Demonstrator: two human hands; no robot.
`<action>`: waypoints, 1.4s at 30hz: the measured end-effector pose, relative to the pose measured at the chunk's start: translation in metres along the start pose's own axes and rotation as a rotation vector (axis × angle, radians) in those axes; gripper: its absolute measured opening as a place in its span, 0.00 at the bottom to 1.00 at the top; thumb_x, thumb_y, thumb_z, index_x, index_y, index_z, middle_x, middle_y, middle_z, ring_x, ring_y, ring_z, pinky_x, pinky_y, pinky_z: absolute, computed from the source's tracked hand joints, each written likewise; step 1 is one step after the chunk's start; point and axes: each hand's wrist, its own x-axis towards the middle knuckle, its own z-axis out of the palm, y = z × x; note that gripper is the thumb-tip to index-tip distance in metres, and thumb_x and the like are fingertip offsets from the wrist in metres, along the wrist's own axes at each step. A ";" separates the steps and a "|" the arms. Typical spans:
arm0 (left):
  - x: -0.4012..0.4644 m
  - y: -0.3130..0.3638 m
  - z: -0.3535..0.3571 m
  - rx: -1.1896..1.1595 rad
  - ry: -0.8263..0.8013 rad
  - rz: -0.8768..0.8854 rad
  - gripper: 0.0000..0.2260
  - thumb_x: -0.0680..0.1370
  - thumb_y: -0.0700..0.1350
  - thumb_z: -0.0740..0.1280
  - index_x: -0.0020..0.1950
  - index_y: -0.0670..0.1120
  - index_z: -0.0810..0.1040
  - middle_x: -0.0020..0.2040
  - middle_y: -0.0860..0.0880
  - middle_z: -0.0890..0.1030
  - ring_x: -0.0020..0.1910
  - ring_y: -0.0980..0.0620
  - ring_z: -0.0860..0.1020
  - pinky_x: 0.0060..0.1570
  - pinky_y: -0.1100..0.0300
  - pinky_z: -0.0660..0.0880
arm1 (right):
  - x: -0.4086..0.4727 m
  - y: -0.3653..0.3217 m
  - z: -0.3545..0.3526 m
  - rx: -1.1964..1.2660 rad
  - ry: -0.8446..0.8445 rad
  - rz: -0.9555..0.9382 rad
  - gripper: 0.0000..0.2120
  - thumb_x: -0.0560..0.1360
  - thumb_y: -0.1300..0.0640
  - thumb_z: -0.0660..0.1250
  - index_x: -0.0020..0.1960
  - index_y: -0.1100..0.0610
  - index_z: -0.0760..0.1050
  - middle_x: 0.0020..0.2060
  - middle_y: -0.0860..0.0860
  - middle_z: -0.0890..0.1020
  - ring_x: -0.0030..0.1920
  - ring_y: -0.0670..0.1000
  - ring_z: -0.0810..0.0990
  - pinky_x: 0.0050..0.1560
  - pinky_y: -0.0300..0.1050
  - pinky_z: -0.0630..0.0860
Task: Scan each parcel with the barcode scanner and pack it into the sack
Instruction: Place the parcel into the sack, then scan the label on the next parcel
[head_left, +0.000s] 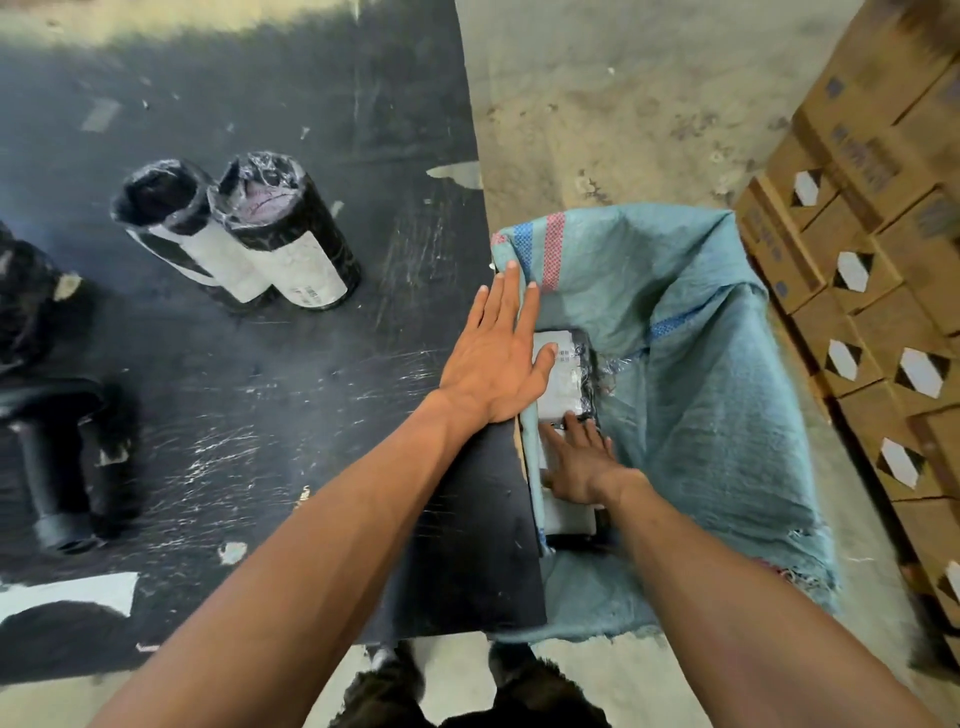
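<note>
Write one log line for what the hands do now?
step: packing | left hand: flat on sack edge | right hand: pressing parcel into sack

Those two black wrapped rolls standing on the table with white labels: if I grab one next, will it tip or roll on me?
Probably. The two rolls stand on end and lean together, so taking one may topple the other. They are round, so a fallen one would likely roll across the table. The shiny plastic wrap looks slippery; grip around the body.

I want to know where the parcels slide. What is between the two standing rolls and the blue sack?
In the head view, only bare scratched black table lies between the standing rolls and the sack.
</note>
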 end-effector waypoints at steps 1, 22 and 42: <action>-0.001 0.000 -0.002 -0.014 -0.003 0.001 0.33 0.85 0.57 0.51 0.83 0.40 0.44 0.81 0.36 0.38 0.82 0.42 0.39 0.80 0.48 0.39 | -0.005 0.000 -0.006 0.037 0.054 0.013 0.38 0.86 0.40 0.58 0.87 0.46 0.41 0.85 0.57 0.36 0.85 0.61 0.35 0.84 0.61 0.41; -0.079 -0.130 -0.147 -0.293 0.260 0.114 0.25 0.79 0.56 0.66 0.68 0.40 0.75 0.64 0.43 0.77 0.66 0.43 0.73 0.66 0.52 0.68 | -0.165 -0.167 -0.151 0.232 0.969 0.108 0.23 0.84 0.40 0.61 0.68 0.54 0.79 0.66 0.58 0.82 0.68 0.62 0.79 0.66 0.55 0.75; -0.253 -0.459 -0.215 -0.144 0.410 -0.514 0.25 0.79 0.57 0.66 0.61 0.35 0.78 0.59 0.37 0.79 0.61 0.38 0.75 0.61 0.47 0.72 | -0.149 -0.491 -0.113 -0.126 0.795 -0.354 0.28 0.82 0.32 0.57 0.70 0.50 0.76 0.65 0.50 0.82 0.66 0.57 0.80 0.62 0.56 0.76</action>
